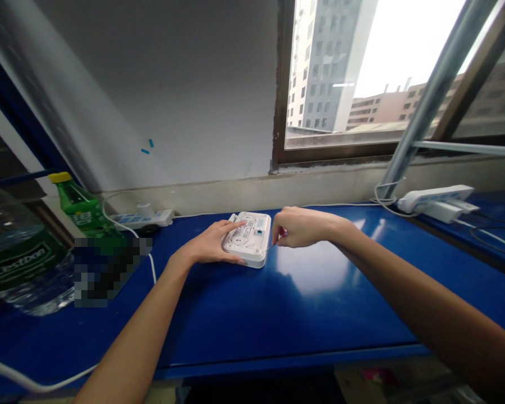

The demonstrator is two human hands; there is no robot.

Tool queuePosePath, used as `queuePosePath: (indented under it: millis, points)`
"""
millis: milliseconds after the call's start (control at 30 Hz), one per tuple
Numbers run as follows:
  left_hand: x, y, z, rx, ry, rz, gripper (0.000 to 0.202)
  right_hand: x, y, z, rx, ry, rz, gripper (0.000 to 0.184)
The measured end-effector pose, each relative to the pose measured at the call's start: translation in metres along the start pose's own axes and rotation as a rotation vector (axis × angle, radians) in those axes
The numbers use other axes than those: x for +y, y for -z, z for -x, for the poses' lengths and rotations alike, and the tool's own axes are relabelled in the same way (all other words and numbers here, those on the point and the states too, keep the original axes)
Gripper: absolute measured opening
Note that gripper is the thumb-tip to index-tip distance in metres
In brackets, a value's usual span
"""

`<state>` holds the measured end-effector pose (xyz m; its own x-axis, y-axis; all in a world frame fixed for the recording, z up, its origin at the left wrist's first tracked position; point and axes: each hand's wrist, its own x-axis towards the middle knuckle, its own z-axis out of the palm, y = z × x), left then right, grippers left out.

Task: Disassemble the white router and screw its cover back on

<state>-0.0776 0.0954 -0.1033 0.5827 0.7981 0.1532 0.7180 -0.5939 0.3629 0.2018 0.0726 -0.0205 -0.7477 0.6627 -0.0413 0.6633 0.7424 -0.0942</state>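
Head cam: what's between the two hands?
A white plastic box on the blue table, shown in the head view. The left hand rests its fingers on top; the right hand is at the box's right edge.

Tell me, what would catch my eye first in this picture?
A white plastic device sits mid-frame on a glossy blue table, with the left hand lying across it and the right hand at its edge. A bright window fills the upper right, and a large water bottle sits at far left.
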Motion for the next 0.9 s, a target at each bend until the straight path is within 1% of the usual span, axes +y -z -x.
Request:
queuePosePath:
  millis: [67,167,267,333,433,500,567,600,667,700,800,900]
  points:
    - [-0.003,-0.001,0.000,-0.003,0.001,-0.008,0.111,-0.012,0.008,-0.010,-0.035,-0.034,0.101,0.024]
    - [-0.005,-0.001,0.000,-0.010,-0.009,-0.006,0.109,-0.020,0.013,-0.021,-0.105,-0.055,0.138,0.028]
    - [-0.003,0.001,0.000,-0.020,0.005,-0.005,0.109,-0.015,0.012,-0.025,-0.138,-0.032,0.114,0.025]
    - [-0.001,0.003,0.001,-0.027,0.025,0.002,0.110,-0.008,0.008,-0.021,-0.129,-0.024,0.089,0.023]
    - [-0.002,0.004,0.003,-0.016,0.045,0.017,0.107,-0.001,-0.011,-0.008,-0.041,-0.020,0.020,0.022]
    - [-0.004,0.005,0.004,-0.001,0.065,0.019,0.105,0.001,-0.033,0.002,0.040,-0.007,-0.036,0.025]
    - [-0.005,0.005,0.004,0.016,0.078,0.028,0.106,0.002,-0.059,0.008,0.098,-0.038,-0.124,0.027]
    - [-0.005,0.005,0.004,0.018,0.075,0.035,0.107,0.001,-0.072,0.009,0.117,-0.063,-0.171,0.029]
    - [-0.005,0.005,0.003,0.018,0.058,0.047,0.108,-0.001,-0.095,0.006,0.216,-0.124,-0.192,0.032]
    - [-0.004,0.004,0.002,0.018,0.053,0.051,0.108,-0.003,-0.103,0.003,0.262,-0.130,-0.188,0.032]
    - [-0.001,0.001,0.000,0.037,0.056,0.053,0.108,-0.007,-0.115,-0.006,0.345,-0.143,-0.212,0.028]
    - [0.004,-0.003,-0.003,0.046,0.078,0.036,0.108,-0.009,-0.116,-0.009,0.374,-0.138,-0.231,0.025]
